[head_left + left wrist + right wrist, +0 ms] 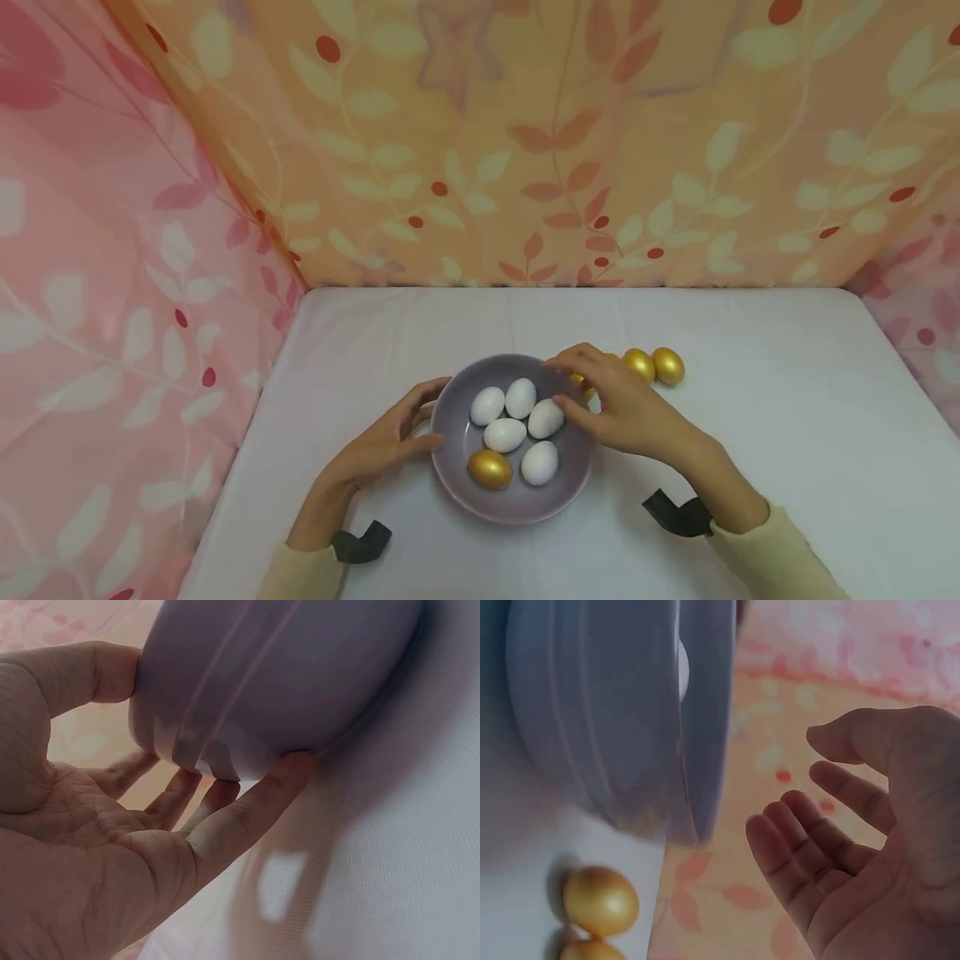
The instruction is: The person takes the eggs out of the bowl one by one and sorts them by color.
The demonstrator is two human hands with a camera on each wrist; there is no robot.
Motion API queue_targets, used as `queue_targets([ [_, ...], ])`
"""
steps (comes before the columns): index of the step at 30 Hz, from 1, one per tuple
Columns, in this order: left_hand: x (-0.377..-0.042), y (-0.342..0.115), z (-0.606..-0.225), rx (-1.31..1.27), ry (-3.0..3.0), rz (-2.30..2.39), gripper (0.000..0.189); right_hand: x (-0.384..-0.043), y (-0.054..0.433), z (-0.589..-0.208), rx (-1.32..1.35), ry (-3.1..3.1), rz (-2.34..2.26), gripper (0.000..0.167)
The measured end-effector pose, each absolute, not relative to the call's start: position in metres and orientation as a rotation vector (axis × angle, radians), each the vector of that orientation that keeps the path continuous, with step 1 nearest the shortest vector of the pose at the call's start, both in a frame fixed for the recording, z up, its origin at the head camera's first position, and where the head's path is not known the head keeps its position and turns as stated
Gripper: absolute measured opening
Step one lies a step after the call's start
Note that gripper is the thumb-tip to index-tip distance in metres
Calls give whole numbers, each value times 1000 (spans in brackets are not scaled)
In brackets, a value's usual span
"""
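A grey-purple bowl (512, 510) holds several white eggs (505, 434) and one golden egg (490, 469). At its left side, my left hand (390, 437) holds the bowl; in the left wrist view the thumb (116, 671) touches the wall near the rim and the fingers curve along the outside. Over the bowl's right rim hovers my right hand (611, 400), fingers loosely bent and apart. Nothing lies between thumb and fingers of that right hand (855, 840) in the right wrist view.
Golden eggs (668, 366) lie in a row on the white-covered table (787, 400) beyond my right hand, which partly hides some. Floral curtains, orange at the back (480, 150) and pink at the left (112, 292), border the table.
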State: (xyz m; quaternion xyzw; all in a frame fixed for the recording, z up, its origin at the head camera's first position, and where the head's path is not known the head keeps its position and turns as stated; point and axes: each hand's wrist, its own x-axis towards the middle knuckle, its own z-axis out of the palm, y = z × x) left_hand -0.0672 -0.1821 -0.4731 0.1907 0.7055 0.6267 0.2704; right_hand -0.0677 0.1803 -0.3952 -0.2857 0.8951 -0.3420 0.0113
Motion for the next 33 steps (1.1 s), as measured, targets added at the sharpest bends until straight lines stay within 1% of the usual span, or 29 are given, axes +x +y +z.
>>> queue_targets([
  [6, -69, -182, -472, 541, 1907, 1684, 75, -65, 146, -397, -1038, 2637, -933, 37],
  [13, -70, -181, -472, 525, 1921, 1684, 76, -62, 113, -403, -1165, 2506, -749, 42],
  [19, -65, -181, -472, 499, 1884, 1707, 76, -56, 100, -406, -1203, 2451, -656, 37],
  [26, -64, -183, -473, 511, 1884, 1713, 76, -53, 90, -407, -1215, 2420, -525, 40],
  [33, -68, -183, -472, 524, 1895, 1698, 75, -50, 82, -411, -1335, 2443, -375, 28],
])
